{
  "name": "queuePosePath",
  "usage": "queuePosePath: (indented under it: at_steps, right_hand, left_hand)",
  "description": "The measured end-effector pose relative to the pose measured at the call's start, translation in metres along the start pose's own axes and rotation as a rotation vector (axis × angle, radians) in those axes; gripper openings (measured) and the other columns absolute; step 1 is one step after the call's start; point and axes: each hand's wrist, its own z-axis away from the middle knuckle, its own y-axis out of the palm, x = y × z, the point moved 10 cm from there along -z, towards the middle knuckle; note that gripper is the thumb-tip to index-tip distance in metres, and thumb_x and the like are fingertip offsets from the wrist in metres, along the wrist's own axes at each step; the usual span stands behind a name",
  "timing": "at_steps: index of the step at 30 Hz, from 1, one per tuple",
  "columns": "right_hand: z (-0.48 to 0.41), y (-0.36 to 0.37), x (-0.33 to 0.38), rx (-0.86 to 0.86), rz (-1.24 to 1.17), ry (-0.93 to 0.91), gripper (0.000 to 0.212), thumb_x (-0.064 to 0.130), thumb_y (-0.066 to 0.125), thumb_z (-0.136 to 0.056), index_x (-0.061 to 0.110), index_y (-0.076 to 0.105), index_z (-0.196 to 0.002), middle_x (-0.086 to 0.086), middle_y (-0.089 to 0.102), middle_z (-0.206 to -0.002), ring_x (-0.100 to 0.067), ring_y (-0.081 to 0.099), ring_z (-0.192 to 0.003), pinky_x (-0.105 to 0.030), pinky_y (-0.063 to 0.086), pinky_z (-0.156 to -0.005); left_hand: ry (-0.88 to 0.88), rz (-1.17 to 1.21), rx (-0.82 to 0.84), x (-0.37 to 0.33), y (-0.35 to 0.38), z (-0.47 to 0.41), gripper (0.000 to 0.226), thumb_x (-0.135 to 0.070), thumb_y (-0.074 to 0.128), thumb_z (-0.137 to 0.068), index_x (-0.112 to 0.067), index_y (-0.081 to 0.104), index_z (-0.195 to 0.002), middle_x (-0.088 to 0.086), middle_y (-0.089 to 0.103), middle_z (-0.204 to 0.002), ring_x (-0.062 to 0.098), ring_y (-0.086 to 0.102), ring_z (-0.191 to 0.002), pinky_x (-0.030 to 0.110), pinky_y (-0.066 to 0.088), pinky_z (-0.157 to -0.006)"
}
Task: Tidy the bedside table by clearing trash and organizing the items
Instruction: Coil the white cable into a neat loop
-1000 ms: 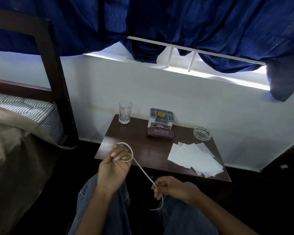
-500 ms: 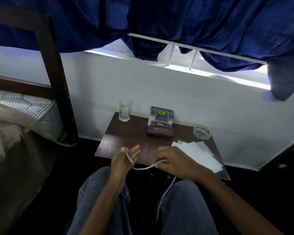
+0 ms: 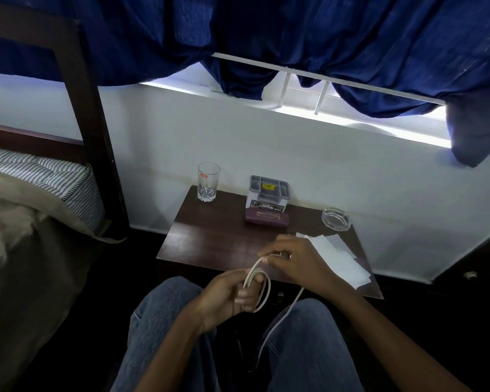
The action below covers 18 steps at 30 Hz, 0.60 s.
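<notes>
A white cable (image 3: 262, 290) is looped around the fingers of my left hand (image 3: 227, 295), just in front of the dark wooden bedside table (image 3: 210, 239). My right hand (image 3: 297, 261) pinches the same cable above the table's front edge; the loose end hangs down between my knees. On the table stand a clear drinking glass (image 3: 208, 181), a grey organiser box (image 3: 268, 193), a purple glasses case (image 3: 266, 217), a glass ashtray (image 3: 335, 219) and several white tissues (image 3: 340, 261), partly hidden by my right hand.
A bed with a striped mattress (image 3: 40, 176) and a dark wooden post (image 3: 94, 131) stands close on the left. Blue curtains (image 3: 294, 32) hang over the window above the white wall. A dark cabinet (image 3: 475, 267) is at the right.
My left hand dropped lower and closer to me, and another loop of cable now lies around its fingers. My right hand stayed above the table's front edge, guiding the cable.
</notes>
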Motion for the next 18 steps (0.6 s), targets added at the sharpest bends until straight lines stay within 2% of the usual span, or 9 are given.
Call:
queuePosePath:
  at_steps: [3, 6, 9, 11, 15, 18]
  right_hand:
    - [0.001, 0.003, -0.009, -0.002, -0.062, 0.059, 0.010, 0.010, 0.070, -0.080, 0.012, 0.075, -0.088, 0.017, 0.062, -0.074, 0.010, 0.057, -0.071, -0.005, 0.039, -0.066]
    - [0.005, 0.012, -0.027, 0.045, -0.209, 0.209, 0.007, 0.019, 0.067, -0.084, 0.017, 0.072, -0.080, 0.009, 0.063, -0.062, -0.001, 0.055, -0.050, -0.010, 0.041, -0.051]
    - [0.014, 0.025, -0.039, 0.104, -0.329, 0.349, 0.028, 0.025, 0.060, -0.089, 0.022, 0.062, -0.061, 0.000, 0.058, -0.053, -0.009, 0.051, -0.043, -0.019, 0.042, -0.045]
    - [0.020, 0.036, -0.041, 0.143, -0.459, 0.415, 0.031, 0.024, 0.057, -0.091, 0.019, 0.062, -0.061, -0.007, 0.058, -0.056, -0.014, 0.052, -0.045, -0.022, 0.044, -0.048]
    - [0.033, 0.063, -0.047, 0.164, -0.712, 0.547, 0.027, 0.020, 0.051, -0.094, 0.014, 0.066, -0.073, -0.013, 0.059, -0.063, -0.018, 0.056, -0.051, -0.026, 0.049, -0.056]
    - [0.049, 0.091, -0.053, 0.265, -0.714, 0.599, 0.030, 0.027, 0.045, -0.097, 0.009, 0.067, -0.088, -0.009, 0.062, -0.062, -0.017, 0.060, -0.058, -0.024, 0.049, -0.064]
  left_hand:
    - [-0.017, 0.174, 0.025, 0.005, -0.006, -0.005, 0.028, -0.029, 0.045, -0.089, -0.011, 0.060, -0.074, -0.008, 0.032, -0.044, 0.002, 0.028, -0.036, 0.018, 0.030, -0.045]
    - [-0.006, 0.296, 0.123, 0.002, -0.002, -0.006, 0.022, -0.030, 0.061, -0.084, -0.012, 0.059, -0.072, -0.009, 0.035, -0.044, 0.002, 0.027, -0.037, 0.018, 0.033, -0.044]
    - [0.047, 0.464, 0.178, -0.011, -0.003, -0.002, 0.019, -0.022, 0.073, -0.078, -0.011, 0.058, -0.072, -0.009, 0.032, -0.046, 0.005, 0.021, -0.040, 0.019, 0.035, -0.043]
    - [0.099, 0.550, 0.206, -0.019, -0.006, 0.000, 0.015, -0.019, 0.064, -0.086, -0.010, 0.058, -0.076, -0.008, 0.028, -0.051, 0.006, 0.023, -0.043, 0.020, 0.036, -0.046]
    - [0.228, 0.662, 0.215, -0.033, -0.010, 0.005, 0.033, -0.022, 0.027, -0.100, -0.009, 0.055, -0.087, -0.007, 0.033, -0.062, 0.006, 0.030, -0.051, 0.023, 0.034, -0.059]
    - [0.351, 0.759, 0.176, -0.045, -0.035, 0.008, 0.031, -0.019, 0.025, -0.099, -0.012, 0.051, -0.085, -0.008, 0.037, -0.065, 0.005, 0.032, -0.055, 0.021, 0.033, -0.065]
